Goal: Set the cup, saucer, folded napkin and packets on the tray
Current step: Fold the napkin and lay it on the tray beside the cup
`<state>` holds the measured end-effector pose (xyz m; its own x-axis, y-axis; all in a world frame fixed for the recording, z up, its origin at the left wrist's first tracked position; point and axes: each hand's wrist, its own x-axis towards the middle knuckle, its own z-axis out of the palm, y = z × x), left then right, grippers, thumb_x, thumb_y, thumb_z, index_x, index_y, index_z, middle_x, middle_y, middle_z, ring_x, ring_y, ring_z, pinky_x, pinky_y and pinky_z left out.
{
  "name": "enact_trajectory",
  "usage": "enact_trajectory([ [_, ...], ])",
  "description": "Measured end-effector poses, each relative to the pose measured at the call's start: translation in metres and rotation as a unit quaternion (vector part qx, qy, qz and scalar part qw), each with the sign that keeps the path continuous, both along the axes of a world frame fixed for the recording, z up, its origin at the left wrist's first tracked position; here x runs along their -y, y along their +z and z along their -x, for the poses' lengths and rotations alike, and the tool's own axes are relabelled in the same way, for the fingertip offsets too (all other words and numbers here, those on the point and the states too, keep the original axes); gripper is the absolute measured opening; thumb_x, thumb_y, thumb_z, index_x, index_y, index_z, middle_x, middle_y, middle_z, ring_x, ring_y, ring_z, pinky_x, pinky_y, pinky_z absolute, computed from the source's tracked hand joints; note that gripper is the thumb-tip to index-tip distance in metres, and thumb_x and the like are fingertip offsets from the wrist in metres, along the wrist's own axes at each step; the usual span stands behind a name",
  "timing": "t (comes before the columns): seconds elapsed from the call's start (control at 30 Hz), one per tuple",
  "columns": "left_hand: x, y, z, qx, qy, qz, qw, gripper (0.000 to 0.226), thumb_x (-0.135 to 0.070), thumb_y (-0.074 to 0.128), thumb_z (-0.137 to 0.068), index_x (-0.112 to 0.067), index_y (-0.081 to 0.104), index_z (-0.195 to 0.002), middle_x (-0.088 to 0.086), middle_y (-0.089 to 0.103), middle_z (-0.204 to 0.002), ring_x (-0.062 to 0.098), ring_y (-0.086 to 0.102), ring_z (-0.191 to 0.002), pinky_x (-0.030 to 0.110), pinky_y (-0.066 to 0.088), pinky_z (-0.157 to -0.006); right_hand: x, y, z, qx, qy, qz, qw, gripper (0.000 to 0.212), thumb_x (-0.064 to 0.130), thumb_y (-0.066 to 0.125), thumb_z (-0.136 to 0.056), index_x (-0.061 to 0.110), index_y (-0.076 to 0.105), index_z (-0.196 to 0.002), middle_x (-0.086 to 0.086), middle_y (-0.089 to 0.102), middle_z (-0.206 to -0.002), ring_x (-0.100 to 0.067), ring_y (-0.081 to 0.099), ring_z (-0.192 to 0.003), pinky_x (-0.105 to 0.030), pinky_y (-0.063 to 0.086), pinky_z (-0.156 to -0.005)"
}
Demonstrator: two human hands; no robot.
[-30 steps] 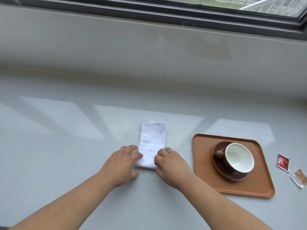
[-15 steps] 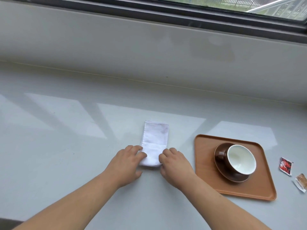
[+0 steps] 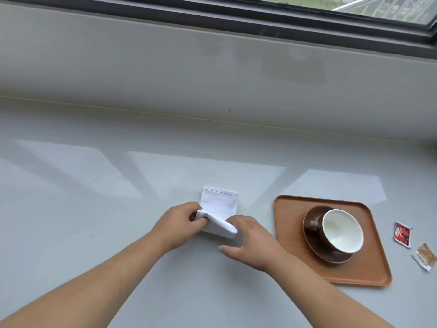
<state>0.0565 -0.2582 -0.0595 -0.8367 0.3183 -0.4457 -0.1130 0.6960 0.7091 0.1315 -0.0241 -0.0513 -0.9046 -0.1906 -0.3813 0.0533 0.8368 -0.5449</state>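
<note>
A white napkin (image 3: pixel 221 205) lies on the grey counter, its near end lifted off the surface. My left hand (image 3: pixel 179 224) pinches the near left corner and my right hand (image 3: pixel 250 240) grips the near right corner. To the right, an orange-brown tray (image 3: pixel 290 209) carries a brown saucer (image 3: pixel 312 245) with a brown cup (image 3: pixel 340 230), white inside and tilted toward me. A red packet (image 3: pixel 402 233) and a brown packet (image 3: pixel 425 256) lie on the counter right of the tray.
The grey counter (image 3: pixel 94 209) runs back to a low wall under a dark window frame (image 3: pixel 212 14). Sunlit patches fall across the counter behind the napkin.
Both hands have closed on the napkin's near end and raised it, curling it toward the far end. The napkin lay flat before. Tray, cup and packets have not moved.
</note>
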Motion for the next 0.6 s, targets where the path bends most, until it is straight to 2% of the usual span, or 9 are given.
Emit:
enact_trajectory([
  [0.07, -0.002, -0.012, 0.024, 0.045, 0.005, -0.028, 0.999, 0.026, -0.052, 0.065, -0.078, -0.026, 0.063, -0.082, -0.004, 0.067, -0.074, 0.007, 0.053, -0.059, 0.028, 0.041, -0.057, 0.006, -0.012, 0.018, 0.025, -0.063, 0.038, 0.997, 0.021, 0.051, 0.061, -0.085, 0.031, 0.057, -0.089, 0.019, 0.056, -0.083, -0.005, 0.052, -0.083, -0.029, 0.047, -0.069],
  [0.1, -0.002, -0.011, 0.025, 0.066, 0.013, -0.046, 0.997, 0.023, -0.051, 0.067, -0.076, -0.029, 0.065, -0.082, -0.008, 0.066, -0.072, 0.006, 0.055, -0.060, 0.027, 0.042, -0.058, 0.008, -0.011, 0.020, 0.041, -0.100, 0.071, 0.992, 0.018, 0.045, 0.060, -0.086, 0.028, 0.055, -0.080, 0.016, 0.053, -0.071, -0.005, 0.049, -0.067, -0.030, 0.043, -0.059],
  [0.17, -0.002, -0.009, 0.029, 0.112, 0.021, -0.087, 0.990, 0.018, -0.047, 0.075, -0.072, -0.035, 0.069, -0.085, -0.013, 0.072, -0.076, 0.007, 0.063, -0.066, 0.027, 0.047, -0.061, 0.008, -0.010, 0.026, 0.092, -0.178, 0.143, 0.969, 0.013, 0.036, 0.058, -0.087, 0.026, 0.058, -0.079, 0.014, 0.050, -0.061, -0.008, 0.042, -0.053, -0.030, 0.036, -0.053],
  [0.27, 0.001, -0.012, 0.034, 0.129, 0.025, -0.096, 0.987, 0.018, -0.037, 0.075, -0.078, -0.030, 0.074, -0.094, -0.001, 0.079, -0.095, 0.017, 0.073, -0.082, 0.032, 0.053, -0.071, 0.006, -0.011, 0.037, 0.116, -0.218, 0.173, 0.954, 0.014, 0.032, 0.058, -0.088, 0.019, 0.063, -0.090, 0.008, 0.055, -0.067, -0.013, 0.045, -0.055, -0.032, 0.038, -0.057],
  [0.37, 0.001, -0.016, 0.039, 0.112, 0.037, -0.067, 0.991, 0.007, -0.036, 0.071, -0.089, -0.029, 0.073, -0.092, -0.007, 0.077, -0.085, 0.011, 0.067, -0.068, 0.030, 0.050, -0.061, 0.005, -0.012, 0.046, 0.118, -0.232, 0.164, 0.951, 0.019, 0.034, 0.059, -0.092, 0.021, 0.069, -0.101, -0.002, 0.073, -0.085, -0.024, 0.062, -0.067, -0.038, 0.050, -0.064],
  [0.4, 0.000, -0.017, 0.040, 0.101, 0.034, -0.050, 0.993, 0.007, -0.036, 0.070, -0.092, -0.030, 0.073, -0.093, -0.009, 0.076, -0.086, 0.011, 0.067, -0.070, 0.030, 0.050, -0.061, 0.005, -0.012, 0.048, 0.118, -0.235, 0.160, 0.951, 0.020, 0.036, 0.058, -0.093, 0.023, 0.070, -0.103, -0.003, 0.074, -0.088, -0.024, 0.064, -0.069, -0.037, 0.052, -0.065],
  [0.5, -0.006, -0.017, 0.043, 0.065, 0.026, 0.000, 0.998, 0.013, -0.041, 0.066, -0.095, -0.029, 0.071, -0.094, -0.007, 0.075, -0.092, 0.018, 0.071, -0.084, 0.033, 0.051, -0.066, 0.005, -0.012, 0.054, 0.121, -0.241, 0.136, 0.953, 0.021, 0.039, 0.055, -0.097, 0.023, 0.069, -0.098, 0.002, 0.067, -0.077, -0.015, 0.056, -0.060, -0.030, 0.044, -0.059],
  [0.6, -0.012, -0.015, 0.047, 0.027, 0.024, 0.055, 0.998, 0.024, -0.045, 0.065, -0.095, -0.022, 0.066, -0.086, -0.003, 0.071, -0.086, 0.021, 0.067, -0.079, 0.033, 0.045, -0.062, 0.005, -0.011, 0.061, 0.118, -0.244, 0.101, 0.957, 0.029, 0.038, 0.055, -0.098, 0.012, 0.060, -0.085, -0.002, 0.060, -0.071, -0.021, 0.053, -0.059, -0.032, 0.042, -0.058],
])
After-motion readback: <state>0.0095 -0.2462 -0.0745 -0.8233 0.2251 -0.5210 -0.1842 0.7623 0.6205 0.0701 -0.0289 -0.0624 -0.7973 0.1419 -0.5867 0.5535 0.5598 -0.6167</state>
